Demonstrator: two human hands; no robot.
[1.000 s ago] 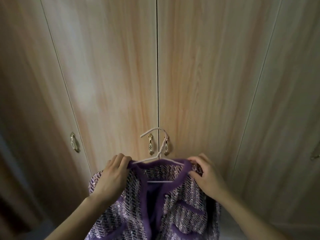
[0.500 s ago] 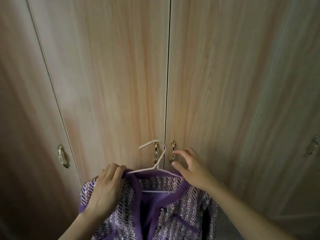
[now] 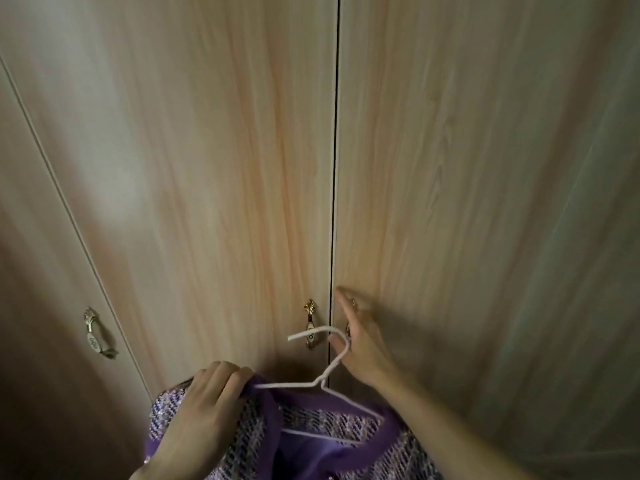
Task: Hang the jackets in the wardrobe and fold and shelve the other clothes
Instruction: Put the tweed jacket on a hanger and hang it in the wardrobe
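Right hand (image 3: 360,344) has reached the closed wardrobe doors' (image 3: 450,168) handle.

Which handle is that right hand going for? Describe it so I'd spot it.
Find the dark seam between the two middle wardrobe doors. Two ornate gold handles flank it low down. The right hand covers the one right of the seam; its twin on the left stands fully exposed.

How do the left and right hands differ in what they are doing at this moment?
The left hand is low, fingers curled round the shoulder of the purple tweed jacket on the white hanger. The right hand is higher, off the jacket, fingers extended at the right door's handle, which it mostly hides; whether it grips is unclear. Both are in front of the closed wardrobe doors.
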